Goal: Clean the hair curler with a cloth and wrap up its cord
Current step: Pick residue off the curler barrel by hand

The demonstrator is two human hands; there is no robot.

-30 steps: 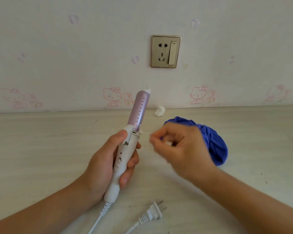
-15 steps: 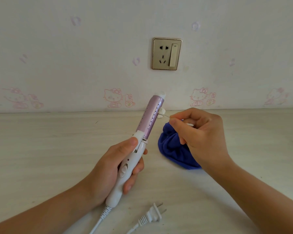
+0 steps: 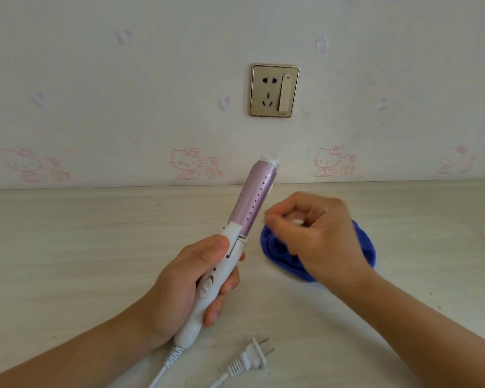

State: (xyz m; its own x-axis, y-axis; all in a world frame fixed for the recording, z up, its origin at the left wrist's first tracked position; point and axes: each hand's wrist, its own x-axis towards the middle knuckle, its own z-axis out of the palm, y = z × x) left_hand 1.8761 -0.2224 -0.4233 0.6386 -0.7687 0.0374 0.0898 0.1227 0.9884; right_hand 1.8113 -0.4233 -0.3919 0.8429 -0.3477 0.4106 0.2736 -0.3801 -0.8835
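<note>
My left hand (image 3: 185, 281) grips the white handle of the hair curler (image 3: 252, 203), which points up and to the right with its purple barrel closed. My right hand (image 3: 319, 236) hovers just right of the barrel, its fingers curled and pinching a small white stick that looks like a cotton swab (image 3: 298, 222). The crumpled blue cloth (image 3: 277, 253) lies on the table under and behind that hand, partly hidden by it. A white cord (image 3: 165, 368) runs from the handle off the bottom edge. Its plug (image 3: 252, 357) lies loose on the table.
The pale wood-grain table (image 3: 81, 261) meets a wall with cartoon-cat wallpaper. A gold wall socket with a switch (image 3: 274, 91) sits above the curler's tip, with nothing plugged in.
My right hand rose with the white stick to the barrel's upper end, then dropped back lower beside the barrel. The curler has tilted further right.
</note>
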